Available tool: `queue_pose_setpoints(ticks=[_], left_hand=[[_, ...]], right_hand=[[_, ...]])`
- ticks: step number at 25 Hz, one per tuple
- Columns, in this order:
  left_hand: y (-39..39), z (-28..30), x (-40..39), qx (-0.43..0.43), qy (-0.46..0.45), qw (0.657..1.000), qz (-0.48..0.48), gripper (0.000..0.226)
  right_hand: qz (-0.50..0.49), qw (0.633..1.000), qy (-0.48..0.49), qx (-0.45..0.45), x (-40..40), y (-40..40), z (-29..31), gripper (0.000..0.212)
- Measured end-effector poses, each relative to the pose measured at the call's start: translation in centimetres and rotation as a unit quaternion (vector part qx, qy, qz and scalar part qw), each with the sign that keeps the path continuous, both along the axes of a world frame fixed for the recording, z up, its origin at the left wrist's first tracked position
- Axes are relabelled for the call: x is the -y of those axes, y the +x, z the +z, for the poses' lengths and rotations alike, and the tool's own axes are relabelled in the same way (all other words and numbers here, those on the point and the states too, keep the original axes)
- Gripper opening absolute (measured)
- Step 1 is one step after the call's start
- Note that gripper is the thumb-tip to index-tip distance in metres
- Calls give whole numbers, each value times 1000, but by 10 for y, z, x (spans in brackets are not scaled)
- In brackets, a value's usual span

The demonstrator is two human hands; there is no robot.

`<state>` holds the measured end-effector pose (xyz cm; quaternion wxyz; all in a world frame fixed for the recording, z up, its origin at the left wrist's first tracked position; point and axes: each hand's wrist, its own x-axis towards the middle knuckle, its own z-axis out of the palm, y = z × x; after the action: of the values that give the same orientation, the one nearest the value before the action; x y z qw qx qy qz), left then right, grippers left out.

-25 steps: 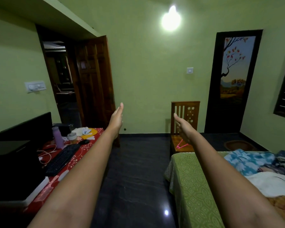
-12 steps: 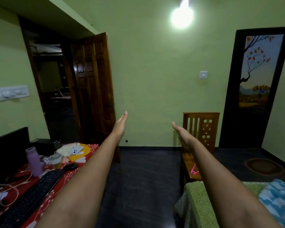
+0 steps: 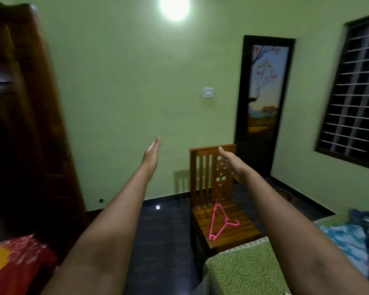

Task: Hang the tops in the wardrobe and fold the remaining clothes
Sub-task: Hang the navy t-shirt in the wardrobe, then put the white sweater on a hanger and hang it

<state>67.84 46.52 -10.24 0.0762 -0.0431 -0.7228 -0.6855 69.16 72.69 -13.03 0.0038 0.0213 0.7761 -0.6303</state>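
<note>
Both my arms stretch out in front of me at chest height. My left hand (image 3: 151, 155) is flat with straight fingers and holds nothing. My right hand (image 3: 234, 165) is also flat and empty, in the air in front of the back of a wooden chair (image 3: 202, 167). A pink plastic hanger (image 3: 219, 223) lies on the chair's seat. Blue-and-white and dark patterned clothes (image 3: 349, 241) lie in a heap on the bed at the right edge. No wardrobe is plainly in view.
A bed with a green patterned cover (image 3: 243, 271) fills the lower right. A dark wooden door (image 3: 30, 124) stands at the left. A table with a red cloth (image 3: 24, 258) is at the lower left. Dark glossy floor (image 3: 164, 241) lies between them.
My view has swung to the right: the desk with keyboard has left the frame, and the chair, hanger and window have come in. Both hands stay stretched out, flat and empty.
</note>
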Motion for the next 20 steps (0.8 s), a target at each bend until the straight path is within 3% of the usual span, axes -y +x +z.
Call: queue_pose_setpoints(ticks=[4,8,12,20], left_hand=[[-100,0,-96,2,-21,989,-145,68],[-151,26,-200,-1,-18,945,-328,65],[-158,41,-283,-30,-12,892,-450,64],[-106,-3,-382,-19,-70,788,-611,66]], right_hand=[[-168,986,-16,-11,-76,-24,-4,81],[-340,939,-15,-43,-142,-6,18,75],[-463,885,-8,-42,-178,41,16,72],[-631,775,-2,30,-185,158,3,70]])
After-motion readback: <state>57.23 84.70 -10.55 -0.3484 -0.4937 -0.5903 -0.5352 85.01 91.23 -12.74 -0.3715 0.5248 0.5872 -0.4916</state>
